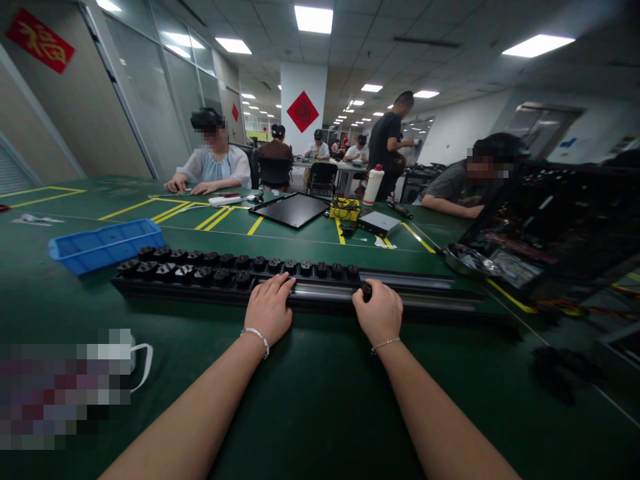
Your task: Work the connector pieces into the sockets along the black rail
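A long black rail tray point(425, 293) lies across the green table in front of me. Its left half carries two rows of several small black parts point(200, 265). My left hand point(269, 308) rests on the tray's near edge, fingers lying flat on a silver strip. My right hand point(379, 312) is closed in a pinch on one small black part point(367, 291) at the end of the near row. Both wrists wear thin bracelets.
A blue plastic bin point(103, 244) stands at the left behind the tray. A metal bowl point(467, 260) and dark equipment point(560, 227) sit at the right. A black panel point(293, 209), yellow box point(345, 209) and white bottle point(373, 185) lie farther back. Other people work at the tables.
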`<state>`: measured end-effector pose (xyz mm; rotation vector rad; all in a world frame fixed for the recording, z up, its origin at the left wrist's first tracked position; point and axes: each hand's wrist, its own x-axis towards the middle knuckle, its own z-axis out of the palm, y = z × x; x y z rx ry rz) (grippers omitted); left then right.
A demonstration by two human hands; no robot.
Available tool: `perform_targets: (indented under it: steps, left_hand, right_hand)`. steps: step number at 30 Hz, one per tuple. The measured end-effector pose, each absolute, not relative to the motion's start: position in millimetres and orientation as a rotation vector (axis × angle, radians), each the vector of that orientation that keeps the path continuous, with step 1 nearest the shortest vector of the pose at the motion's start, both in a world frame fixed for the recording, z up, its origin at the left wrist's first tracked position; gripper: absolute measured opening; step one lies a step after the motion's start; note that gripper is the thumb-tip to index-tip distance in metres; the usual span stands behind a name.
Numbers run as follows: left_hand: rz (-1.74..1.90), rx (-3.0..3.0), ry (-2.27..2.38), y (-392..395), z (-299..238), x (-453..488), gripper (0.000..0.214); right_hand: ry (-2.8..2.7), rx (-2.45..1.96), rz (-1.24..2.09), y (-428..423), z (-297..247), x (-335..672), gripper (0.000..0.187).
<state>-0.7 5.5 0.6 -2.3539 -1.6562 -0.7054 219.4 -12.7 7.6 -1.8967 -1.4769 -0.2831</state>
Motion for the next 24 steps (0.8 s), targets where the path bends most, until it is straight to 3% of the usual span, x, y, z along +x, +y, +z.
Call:
perform_targets:
  steps: [24]
  left_hand:
    - [-0.718, -2.346, -1.652, 5.5, -0.4, -1.4, 0.056]
  right_hand:
    - [-1.455, -1.902, -0.321, -12.6, 6.7, 227.6, 0.024]
